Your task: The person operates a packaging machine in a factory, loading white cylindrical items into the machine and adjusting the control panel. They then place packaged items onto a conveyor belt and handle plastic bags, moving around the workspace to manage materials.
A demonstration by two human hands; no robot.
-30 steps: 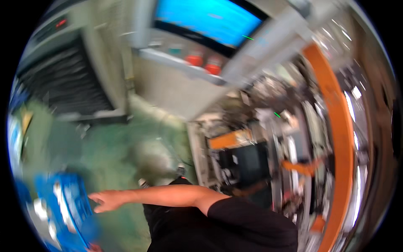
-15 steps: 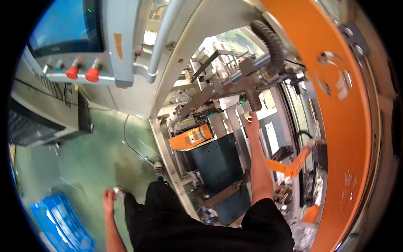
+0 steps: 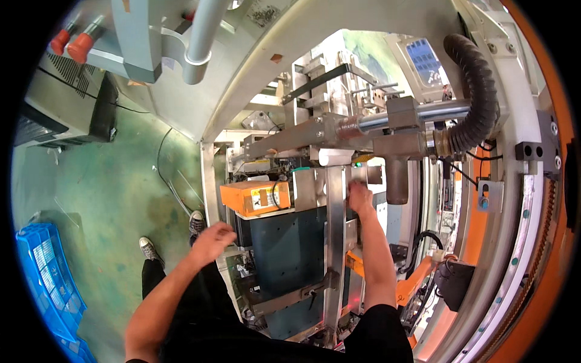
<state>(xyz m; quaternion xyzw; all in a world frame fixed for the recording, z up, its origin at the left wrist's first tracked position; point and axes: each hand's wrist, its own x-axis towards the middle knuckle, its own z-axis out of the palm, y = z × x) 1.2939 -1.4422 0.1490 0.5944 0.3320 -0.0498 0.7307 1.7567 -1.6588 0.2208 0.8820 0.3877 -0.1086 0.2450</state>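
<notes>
My right hand (image 3: 360, 196) reaches into the open machine and rests against a vertical metal upright (image 3: 334, 242), just under a horizontal steel bar (image 3: 339, 130). Its fingers are curled at the upright's edge, and I cannot tell whether they grip anything. My left hand (image 3: 212, 239) hovers with loosely spread fingers and nothing in it, beside the machine's left frame post (image 3: 207, 181). It is just below an orange box (image 3: 254, 198) that sits on a dark green block (image 3: 287, 254).
A blue plastic crate (image 3: 42, 278) lies on the green floor at lower left. A grey cabinet (image 3: 66, 115) stands behind it, with red knobs (image 3: 75, 39) above. A black ribbed hose (image 3: 481, 91) and an orange guard (image 3: 544, 284) curve along the right. My shoes (image 3: 148, 248) stand by the frame.
The view has swung toward the machine. My left hand came up from near the floor to the frame. My right hand dropped from high in the mechanism to the upright.
</notes>
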